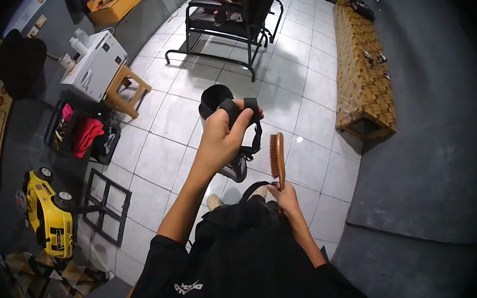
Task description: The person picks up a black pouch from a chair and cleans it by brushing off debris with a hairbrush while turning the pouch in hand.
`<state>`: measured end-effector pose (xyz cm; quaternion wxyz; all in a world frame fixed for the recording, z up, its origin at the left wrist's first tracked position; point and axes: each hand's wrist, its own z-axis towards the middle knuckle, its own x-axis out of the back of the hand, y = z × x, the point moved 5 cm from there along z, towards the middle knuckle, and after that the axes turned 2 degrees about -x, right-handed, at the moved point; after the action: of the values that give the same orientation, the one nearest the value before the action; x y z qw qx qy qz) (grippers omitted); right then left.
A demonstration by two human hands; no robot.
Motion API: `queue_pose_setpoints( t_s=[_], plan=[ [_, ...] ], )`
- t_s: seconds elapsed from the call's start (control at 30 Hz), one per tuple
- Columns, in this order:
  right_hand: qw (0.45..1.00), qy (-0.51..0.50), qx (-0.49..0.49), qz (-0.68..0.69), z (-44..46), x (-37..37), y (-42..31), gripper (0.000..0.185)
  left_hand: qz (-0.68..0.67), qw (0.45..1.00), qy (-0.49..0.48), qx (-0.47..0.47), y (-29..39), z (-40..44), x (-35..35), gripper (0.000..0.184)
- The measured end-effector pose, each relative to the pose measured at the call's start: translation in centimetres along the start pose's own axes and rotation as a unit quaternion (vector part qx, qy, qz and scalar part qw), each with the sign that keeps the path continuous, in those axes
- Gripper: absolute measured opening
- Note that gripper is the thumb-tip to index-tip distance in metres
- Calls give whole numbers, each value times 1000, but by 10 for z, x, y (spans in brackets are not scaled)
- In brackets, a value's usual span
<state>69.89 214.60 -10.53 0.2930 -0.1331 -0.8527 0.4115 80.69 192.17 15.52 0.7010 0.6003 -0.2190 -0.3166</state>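
Note:
My left hand point(227, 134) is raised in front of me, its fingers closed round a black strapped item point(215, 99) that looks like a sandal. Dark loops stand out on both sides of the fingers, and a strap with a greyish lower end hangs beneath them. Lower and to the right, my right hand point(285, 197) grips the handle of a wooden brush point(281, 159). The brush stands upright, its brown bristles facing left towards the strapped item. A gap separates the bristles from that item.
A black metal chair point(220, 24) holding clothes stands ahead. On the right is a long woven box point(362, 72) beside the grey wall. To the left are a white cabinet point(97, 65), a wooden stool point(127, 90), a yellow toy car point(53, 217) and a black frame point(108, 207).

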Motion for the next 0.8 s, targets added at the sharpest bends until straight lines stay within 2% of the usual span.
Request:
queue_pose_setpoints(
  t_s=[0.1, 0.23, 0.27, 0.3, 0.33, 0.37, 0.43, 0.53, 0.57, 0.6, 0.67, 0.7, 0.77, 0.8],
  plan=[
    [990, 94, 108, 16, 5, 10, -23, 33, -16, 1000, 1, 11, 7, -3, -4, 16],
    [982, 36, 164, 88, 6, 7, -75, 47, 22, 998, -53, 27, 12, -9, -8, 17],
    [976, 21, 196, 96, 5, 6, -86, 50, 92, 991, -63, 67, 8, -11, -7, 17],
    [968, 4, 229, 104, 2, 2, -98, 52, 91, 992, -76, 54, 9, -12, -9, 17],
    [955, -19, 255, 147, -7, -2, -116, 47, 89, 991, -88, 41, 10, -14, -11, 17],
    [952, -75, 222, 198, -7, -10, -121, 39, 88, 991, -100, 28, 12, -16, -12, 18],
    [970, -97, 187, 119, -12, -9, -131, 29, 152, 980, -101, 81, 5, -18, -6, 18],
    [966, -102, 185, 148, -14, -9, -126, 18, 188, 970, -99, 114, 12, -19, 1, 20],
    [957, -93, 211, 174, -17, -6, -126, 15, 183, 971, -95, 118, 14, -20, 2, 21],
    [947, -84, 237, 200, -23, -2, -131, 14, 178, 972, -92, 121, 14, -21, 3, 21],
    [932, -86, 254, 244, -33, 8, -141, 14, 214, 969, -111, 50, -4, -21, 2, 22],
    [939, -33, 291, 180, -38, 16, -150, 18, 231, 965, -122, 14, -10, -21, 1, 23],
    [940, -20, 323, 109, -51, 31, -170, 20, 246, 956, -157, 19, -15, -23, -6, 23],
    [940, -28, 315, 131, -54, 33, -176, 21, 251, 952, -173, 23, -19, -24, -9, 23]
  ],
)
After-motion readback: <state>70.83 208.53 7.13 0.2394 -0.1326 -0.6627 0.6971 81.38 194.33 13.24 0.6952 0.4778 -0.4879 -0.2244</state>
